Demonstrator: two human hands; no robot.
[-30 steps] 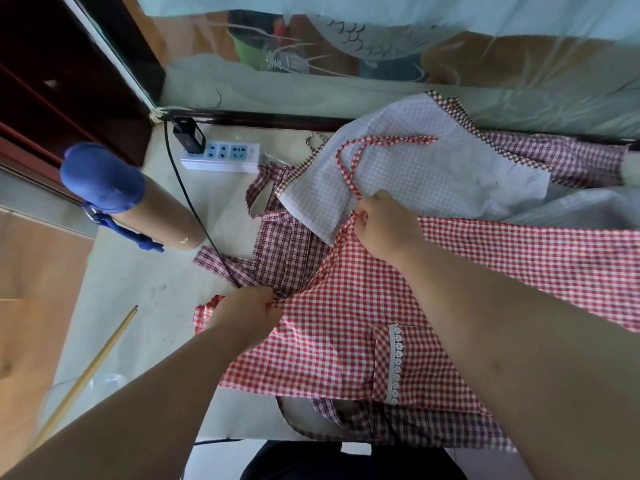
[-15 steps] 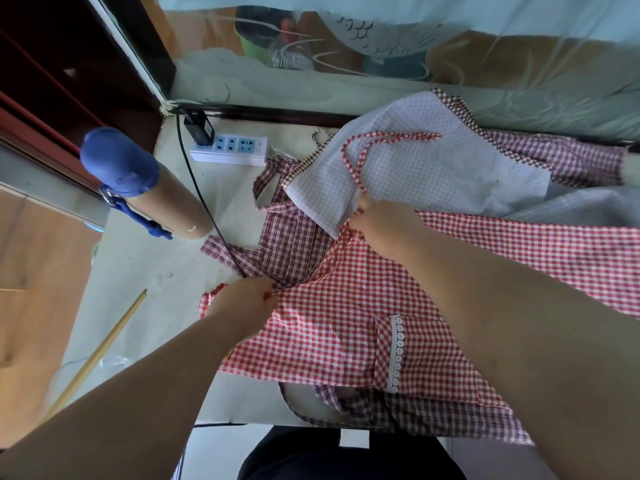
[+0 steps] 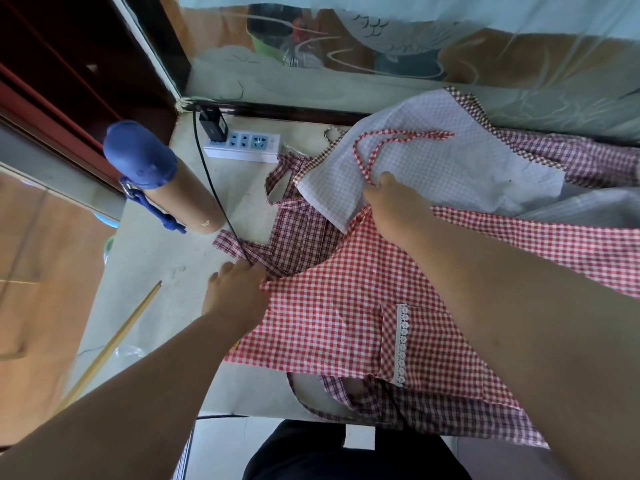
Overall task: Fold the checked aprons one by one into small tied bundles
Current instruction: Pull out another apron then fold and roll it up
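As I look down through the head camera, my left hand (image 3: 235,296) pinches the left side corner of the red checked apron (image 3: 339,306), just where its edge meets the pale table (image 3: 156,271). My right hand (image 3: 391,202), farther off and to the right, has its fingers curled round the top of the bib at the base of the neck strap (image 3: 381,136), whose loop lies on a pale checked apron (image 3: 450,168) beyond. The red apron lies spread across the middle of the table, its lace-trimmed pocket (image 3: 401,344) near me, on top of a dark plaid apron (image 3: 298,233). At far left sits a power strip (image 3: 242,143); a black cable (image 3: 214,188) runs from there toward my left hand. Left of it lies a cardboard tube (image 3: 187,202) with a blue cap (image 3: 138,154), and a wooden stick (image 3: 110,344) lies at near left.
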